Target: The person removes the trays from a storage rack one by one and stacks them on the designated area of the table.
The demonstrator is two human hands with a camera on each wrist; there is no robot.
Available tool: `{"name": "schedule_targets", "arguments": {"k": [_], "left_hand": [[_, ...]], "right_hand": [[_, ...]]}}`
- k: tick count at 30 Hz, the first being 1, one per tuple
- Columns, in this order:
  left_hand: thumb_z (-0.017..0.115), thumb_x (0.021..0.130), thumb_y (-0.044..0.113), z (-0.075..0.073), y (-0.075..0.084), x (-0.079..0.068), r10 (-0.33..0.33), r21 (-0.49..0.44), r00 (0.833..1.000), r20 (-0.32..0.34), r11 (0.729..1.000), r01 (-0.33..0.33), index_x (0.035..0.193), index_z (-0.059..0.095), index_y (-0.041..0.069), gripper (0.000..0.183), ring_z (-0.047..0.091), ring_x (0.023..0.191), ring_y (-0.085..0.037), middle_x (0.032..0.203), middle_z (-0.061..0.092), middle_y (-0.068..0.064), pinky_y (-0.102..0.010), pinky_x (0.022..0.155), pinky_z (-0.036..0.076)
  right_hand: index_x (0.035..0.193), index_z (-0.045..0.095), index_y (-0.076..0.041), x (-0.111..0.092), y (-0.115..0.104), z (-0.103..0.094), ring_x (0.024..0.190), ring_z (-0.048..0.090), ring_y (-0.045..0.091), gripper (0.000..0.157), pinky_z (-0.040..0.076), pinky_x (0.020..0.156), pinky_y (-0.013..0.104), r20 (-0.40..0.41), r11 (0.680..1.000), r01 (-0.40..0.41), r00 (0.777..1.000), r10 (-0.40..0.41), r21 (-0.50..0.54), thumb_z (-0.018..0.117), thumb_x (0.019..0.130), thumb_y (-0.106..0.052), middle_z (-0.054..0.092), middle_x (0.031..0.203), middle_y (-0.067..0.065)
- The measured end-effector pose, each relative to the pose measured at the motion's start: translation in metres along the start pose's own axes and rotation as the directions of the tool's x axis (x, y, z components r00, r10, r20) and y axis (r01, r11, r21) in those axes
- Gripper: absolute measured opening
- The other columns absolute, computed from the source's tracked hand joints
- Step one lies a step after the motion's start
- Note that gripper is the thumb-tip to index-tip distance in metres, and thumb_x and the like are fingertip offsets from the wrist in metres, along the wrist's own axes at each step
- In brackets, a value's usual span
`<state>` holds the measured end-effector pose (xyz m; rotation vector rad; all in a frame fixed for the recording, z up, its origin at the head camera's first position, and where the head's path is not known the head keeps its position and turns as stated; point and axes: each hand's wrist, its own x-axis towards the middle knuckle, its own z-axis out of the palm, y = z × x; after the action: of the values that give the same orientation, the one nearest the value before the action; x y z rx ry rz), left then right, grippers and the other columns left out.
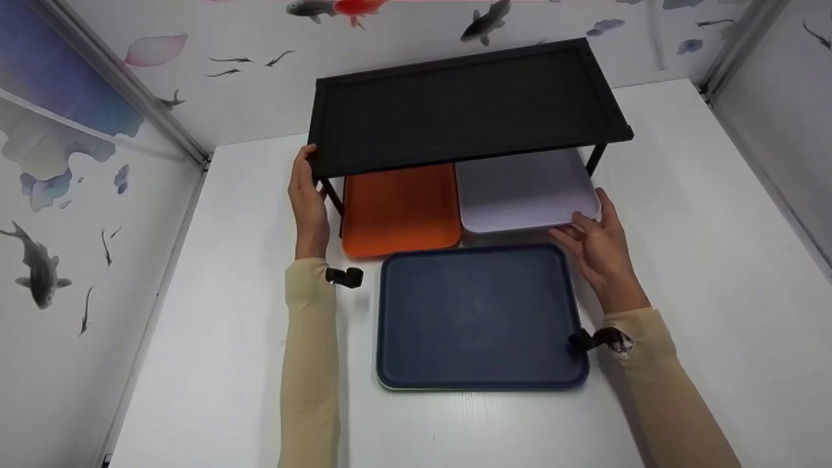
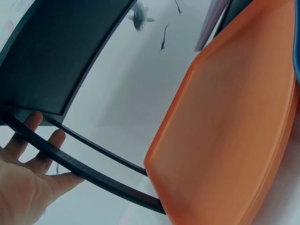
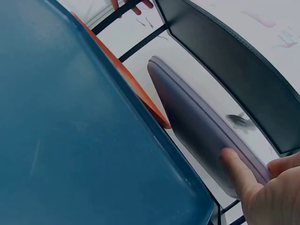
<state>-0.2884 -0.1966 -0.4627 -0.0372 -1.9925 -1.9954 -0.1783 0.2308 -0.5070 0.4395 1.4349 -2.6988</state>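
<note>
A low black shelf [image 1: 455,110] with thin legs stands at the back of the table. My left hand [image 1: 309,208] grips its left end, the fingers at the top's edge and around the leg [image 2: 89,173]. Under the shelf, partly covered by its top, are an orange tray [image 1: 401,211] on the left and a pale lavender tray [image 1: 520,195] on the right. My right hand [image 1: 601,253] holds the lavender tray by its front right corner, one finger lying along its side wall in the right wrist view. The far parts of both trays are hidden.
A dark blue tray [image 1: 481,318] lies on the white table [image 1: 221,325] in front of the shelf, between my forearms. A lighter rim shows beneath its front edge. Walls printed with fish [image 1: 42,266] border the table at the back and sides.
</note>
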Motion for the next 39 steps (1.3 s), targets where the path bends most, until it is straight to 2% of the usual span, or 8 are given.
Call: {"name": "schedule_targets", "arguments": {"k": [4,9,12,17,22,28,35,39], "left_hand": [[0.031,0.113,0.040,0.000,-0.001,0.000,0.005,0.000,1.000,-0.006,1.000,-0.005,0.147,0.052,0.020,0.045,0.042,0.142,-0.014,0.156,0.045,0.004,-0.054,0.118,0.032],[0.031,0.113,0.039,0.000,-0.001,0.001,0.012,-0.007,1.000,-0.006,1.000,-0.013,0.147,0.053,0.020,0.044,0.042,0.142,-0.014,0.156,0.046,0.004,-0.055,0.118,0.031],[0.031,0.113,0.039,-0.001,-0.001,0.000,0.015,-0.008,1.000,-0.009,1.000,-0.015,0.146,0.053,0.021,0.044,0.043,0.142,-0.014,0.156,0.046,0.005,-0.056,0.118,0.030],[0.030,0.113,0.040,0.000,-0.002,0.000,0.012,0.006,1.000,-0.009,1.000,-0.012,0.146,0.053,0.022,0.045,0.042,0.142,-0.014,0.156,0.045,0.005,-0.055,0.119,0.031],[0.031,0.113,0.040,0.001,-0.002,0.001,0.009,0.006,1.000,-0.010,1.000,-0.009,0.146,0.053,0.021,0.044,0.043,0.142,-0.015,0.157,0.045,0.004,-0.055,0.119,0.030],[0.030,0.113,0.040,0.001,-0.001,0.001,0.013,0.002,1.000,-0.010,1.000,-0.013,0.146,0.053,0.021,0.044,0.043,0.141,-0.015,0.156,0.045,0.004,-0.056,0.119,0.030],[0.030,0.113,0.042,0.000,-0.001,0.000,0.017,0.002,1.000,0.002,1.000,-0.017,0.146,0.053,0.021,0.045,0.043,0.141,-0.014,0.155,0.046,0.005,-0.053,0.118,0.032],[0.030,0.113,0.042,0.000,-0.002,0.000,0.006,-0.001,1.000,0.001,1.000,-0.006,0.146,0.052,0.022,0.045,0.043,0.141,-0.014,0.156,0.045,0.006,-0.053,0.119,0.031]], "right_hand": [[0.165,-0.001,-0.032,-0.003,0.002,-0.003,0.106,0.063,0.020,0.083,0.057,0.092,0.033,0.003,0.999,0.025,1.000,-0.025,0.029,0.049,0.106,-0.003,0.034,0.130,0.010],[0.165,0.001,-0.030,-0.007,0.003,-0.007,0.104,0.069,0.020,0.081,0.058,0.089,0.032,0.006,0.998,0.050,0.999,-0.050,0.048,0.050,0.106,-0.005,0.041,0.135,0.011],[0.165,0.002,-0.030,-0.010,0.002,-0.009,0.106,0.070,0.020,0.080,0.058,0.089,0.032,0.009,0.997,0.061,0.998,-0.062,0.044,0.051,0.106,-0.007,0.037,0.144,0.013],[0.166,0.003,-0.028,-0.015,0.001,-0.011,0.108,0.070,0.021,0.078,0.058,0.090,0.033,0.016,0.994,0.101,0.995,-0.102,0.047,0.051,0.107,-0.009,0.023,0.160,0.021],[0.166,0.005,-0.023,-0.021,0.001,-0.015,0.109,0.070,0.023,0.077,0.058,0.089,0.034,0.025,0.987,0.146,0.989,-0.148,0.067,0.051,0.107,-0.008,0.026,0.157,0.020],[0.166,0.007,-0.021,-0.027,-0.001,-0.022,0.112,0.067,0.024,0.073,0.058,0.089,0.035,0.037,0.980,0.176,0.983,-0.180,0.093,0.051,0.107,-0.011,0.020,0.161,0.018],[0.165,0.012,-0.019,-0.032,-0.002,-0.028,0.108,0.068,0.023,0.071,0.059,0.087,0.034,0.031,0.976,0.206,0.977,-0.209,0.069,0.052,0.107,-0.013,0.035,0.149,0.010],[0.165,0.014,-0.019,-0.034,-0.003,-0.031,0.107,0.067,0.023,0.070,0.059,0.087,0.034,0.026,0.978,0.202,0.979,-0.204,0.053,0.053,0.107,-0.015,0.035,0.149,0.010]]}}
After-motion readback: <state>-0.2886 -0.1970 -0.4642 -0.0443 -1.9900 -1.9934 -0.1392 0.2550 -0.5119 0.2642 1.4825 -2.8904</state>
